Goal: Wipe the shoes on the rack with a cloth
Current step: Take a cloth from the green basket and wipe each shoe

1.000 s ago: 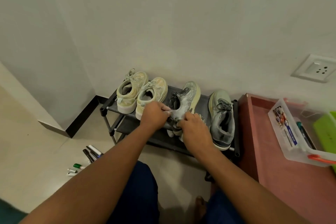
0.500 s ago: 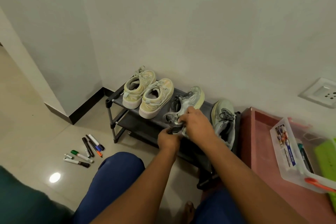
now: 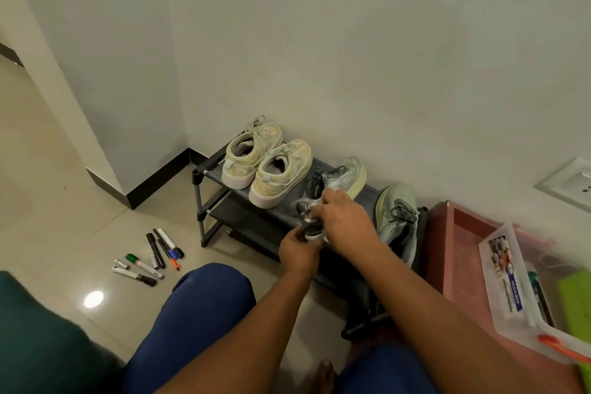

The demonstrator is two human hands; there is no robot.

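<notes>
Shoe in hand: a grey sneaker point(image 3: 339, 181) lies at the centre of the frame on the top shelf of the rack point(image 3: 204, 174), heel toward the person, toe near the wall.
Left hand point(image 3: 295, 253): closed around the sneaker's heel from below, steadying it at the shelf edge.
Right hand point(image 3: 343, 219): curled over the shoe's collar, pressing a pale bunched cloth point(image 3: 311, 211) against it; only a scrap of cloth shows under the fingers.
Handling: the sneaker looks light, with a soft fabric upper that would give under pressure and a firmer sole; the heel and sole rim seem the best places to take hold. Loose laces could snag the cloth.
Other shoes: a pair of cream sneakers point(image 3: 265, 166) sits to the left on the same shelf; the second grey sneaker point(image 3: 398, 221) sits to the right, near the shelf end.
Surface: the shelf is a dark fabric sheet on a thin frame, likely to sag or shift if pushed hard.
Room: pale glossy tiled floor, plain wall, markers point(image 3: 150, 257) scattered at lower left, a reddish table point(image 3: 460, 249) with a clear plastic box point(image 3: 511, 285) at right.
</notes>
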